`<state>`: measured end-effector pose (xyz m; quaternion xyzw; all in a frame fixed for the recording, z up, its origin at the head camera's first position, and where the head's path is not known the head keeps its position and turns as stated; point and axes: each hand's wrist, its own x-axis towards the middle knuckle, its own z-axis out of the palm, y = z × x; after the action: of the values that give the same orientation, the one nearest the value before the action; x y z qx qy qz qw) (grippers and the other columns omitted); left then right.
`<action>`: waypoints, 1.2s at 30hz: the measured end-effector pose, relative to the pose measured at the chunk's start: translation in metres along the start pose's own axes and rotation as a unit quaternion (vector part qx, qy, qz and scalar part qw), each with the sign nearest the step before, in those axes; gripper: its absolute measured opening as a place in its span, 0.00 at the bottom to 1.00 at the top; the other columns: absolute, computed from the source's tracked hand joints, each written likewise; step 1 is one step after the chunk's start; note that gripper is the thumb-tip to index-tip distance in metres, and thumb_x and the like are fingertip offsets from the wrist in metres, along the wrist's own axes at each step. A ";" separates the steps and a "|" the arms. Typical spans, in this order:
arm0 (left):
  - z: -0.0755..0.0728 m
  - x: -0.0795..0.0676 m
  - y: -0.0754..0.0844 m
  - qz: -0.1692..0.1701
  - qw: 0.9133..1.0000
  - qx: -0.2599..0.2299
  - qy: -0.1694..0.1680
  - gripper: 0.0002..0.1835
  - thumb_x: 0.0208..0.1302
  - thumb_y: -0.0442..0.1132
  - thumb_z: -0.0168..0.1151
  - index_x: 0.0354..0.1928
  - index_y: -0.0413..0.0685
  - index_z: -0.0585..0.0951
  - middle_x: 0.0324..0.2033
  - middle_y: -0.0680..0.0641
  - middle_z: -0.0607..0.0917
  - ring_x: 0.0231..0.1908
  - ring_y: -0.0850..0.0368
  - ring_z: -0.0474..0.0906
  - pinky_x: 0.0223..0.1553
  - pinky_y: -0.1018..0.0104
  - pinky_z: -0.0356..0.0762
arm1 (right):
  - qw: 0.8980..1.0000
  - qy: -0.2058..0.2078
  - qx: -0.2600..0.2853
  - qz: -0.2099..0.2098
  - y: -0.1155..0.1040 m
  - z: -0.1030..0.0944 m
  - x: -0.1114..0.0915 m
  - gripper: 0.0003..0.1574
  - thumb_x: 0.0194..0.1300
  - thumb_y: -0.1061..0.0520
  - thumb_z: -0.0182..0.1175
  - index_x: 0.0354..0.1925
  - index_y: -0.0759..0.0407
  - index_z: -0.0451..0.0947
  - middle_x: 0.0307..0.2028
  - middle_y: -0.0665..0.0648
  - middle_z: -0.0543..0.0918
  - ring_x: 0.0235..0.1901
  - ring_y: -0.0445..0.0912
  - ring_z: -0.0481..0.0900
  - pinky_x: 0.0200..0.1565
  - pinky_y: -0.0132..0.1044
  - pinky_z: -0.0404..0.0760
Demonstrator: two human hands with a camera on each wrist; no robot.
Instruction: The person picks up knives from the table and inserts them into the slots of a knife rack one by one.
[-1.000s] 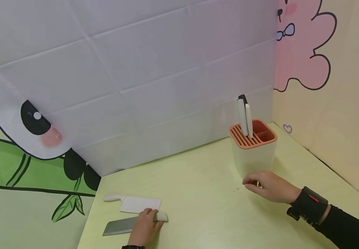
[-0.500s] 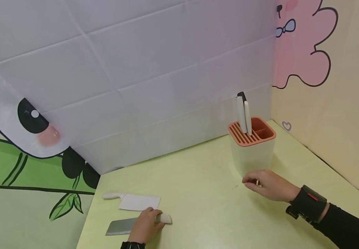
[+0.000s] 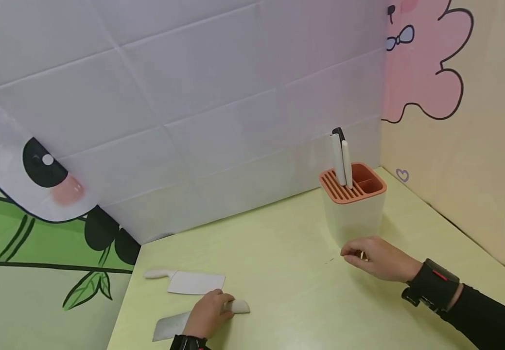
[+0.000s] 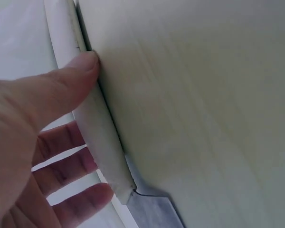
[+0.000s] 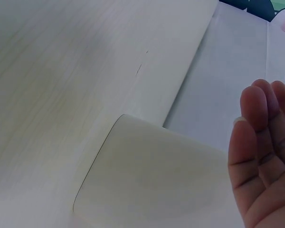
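Note:
On the near left of the table, my left hand pinches the pale handle of a grey-bladed cleaver, thumb on one side and fingers on the other. The hand covers the join of blade and handle in the head view. Just behind lies a white cleaver, handle to the left. My right hand holds nothing; its fingers are loosely bent in front of a white knife holder. The right wrist view shows those fingers beside the holder's wall.
The holder has an orange slotted top with open compartments on its right. White- and black-handled knives stand upright in its slots. A pale wall closes off the back of the table, and another wall the right side.
My left hand and the grey-bladed cleaver have shifted to the right, and the blade's end has swung a little nearer to me. The right hand has stayed by the holder.

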<state>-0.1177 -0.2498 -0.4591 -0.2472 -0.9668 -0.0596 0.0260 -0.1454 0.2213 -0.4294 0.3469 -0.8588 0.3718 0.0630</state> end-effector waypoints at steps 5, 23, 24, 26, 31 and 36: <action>0.004 0.003 -0.002 0.015 1.000 0.016 0.002 0.16 0.47 0.42 0.77 0.40 0.48 0.87 0.26 0.58 0.76 0.27 0.64 0.69 0.28 0.67 0.72 | 1.000 0.006 0.000 -0.001 -0.001 -0.001 -0.002 0.06 0.69 0.57 0.61 0.41 0.44 0.81 0.32 0.37 0.78 0.31 0.34 0.75 0.33 0.32 0.79; 0.002 0.007 0.011 0.059 0.997 0.031 0.046 0.15 0.52 0.42 0.75 0.43 0.51 0.85 0.27 0.57 0.72 0.26 0.63 0.65 0.26 0.69 0.69 | 1.000 0.013 0.007 -0.015 -0.004 -0.001 -0.002 0.09 0.68 0.60 0.62 0.40 0.44 0.80 0.32 0.37 0.79 0.31 0.34 0.76 0.32 0.31 0.79; 0.001 0.008 0.013 0.067 0.996 0.034 0.054 0.15 0.52 0.42 0.75 0.43 0.52 0.85 0.27 0.57 0.71 0.26 0.63 0.65 0.26 0.70 0.69 | 1.000 0.013 0.007 -0.017 -0.005 -0.001 -0.002 0.09 0.68 0.60 0.62 0.40 0.44 0.80 0.32 0.37 0.79 0.31 0.34 0.76 0.32 0.30 0.78; -0.001 0.011 0.018 0.085 0.993 0.044 0.074 0.15 0.51 0.42 0.75 0.43 0.52 0.85 0.27 0.57 0.71 0.27 0.63 0.64 0.26 0.71 0.68 | 1.000 0.013 0.007 -0.019 -0.006 0.000 -0.001 0.08 0.68 0.60 0.62 0.41 0.44 0.80 0.32 0.37 0.78 0.31 0.34 0.76 0.32 0.30 0.78; -0.009 0.021 0.033 0.132 0.983 0.055 0.117 0.17 0.47 0.41 0.77 0.40 0.54 0.83 0.27 0.56 0.71 0.26 0.63 0.65 0.25 0.74 0.67 | 1.000 0.013 0.011 -0.016 -0.011 0.002 0.001 0.07 0.69 0.58 0.61 0.41 0.44 0.81 0.32 0.37 0.79 0.31 0.34 0.76 0.33 0.31 0.79; -0.021 0.035 0.054 0.145 0.981 0.055 0.116 0.16 0.49 0.43 0.75 0.41 0.56 0.83 0.27 0.56 0.72 0.27 0.62 0.66 0.25 0.76 0.66 | 0.999 0.016 0.021 -0.028 -0.014 0.005 0.005 0.06 0.70 0.57 0.60 0.42 0.45 0.81 0.33 0.37 0.80 0.31 0.33 0.76 0.33 0.31 0.78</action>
<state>-0.1217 -0.1886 -0.4299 -0.3744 -0.9129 -0.0301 0.1595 -0.1392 0.2084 -0.4233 0.3661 -0.8394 0.3936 0.0799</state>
